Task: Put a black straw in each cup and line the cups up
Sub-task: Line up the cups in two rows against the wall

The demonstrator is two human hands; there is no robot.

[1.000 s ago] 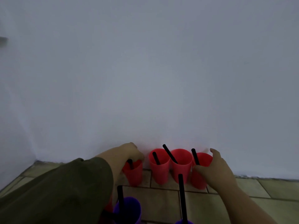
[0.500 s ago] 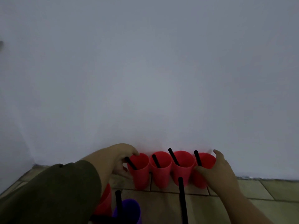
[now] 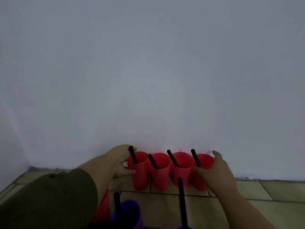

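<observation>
At the far edge of the floor (image 3: 165, 207), where it meets the wall (image 3: 148, 80), the left grip (image 3: 121, 160) grasps the first red cup (image 3: 140, 177), thumb on the near side and fingers curled over the far rim. The right grip (image 3: 214, 172) grasps the fourth red cup (image 3: 204, 160) in the same manner. Between them stand the second red cup (image 3: 160, 177) and the third red cup (image 3: 181, 172). All four are upright, side by side and touching, in one row along the wall.

Each cup holds one tilted black straw: first straw (image 3: 133, 155), second straw (image 3: 153, 161), third straw (image 3: 172, 158), fourth straw (image 3: 195, 157).

Near the front edge of the floor stands a purple cup (image 3: 127, 215) with its near straw (image 3: 117, 205). A fifth red cup (image 3: 104, 210) is partly hidden behind the green sleeve (image 3: 49, 199). A long straw (image 3: 182, 204) rises at bottom centre.
</observation>
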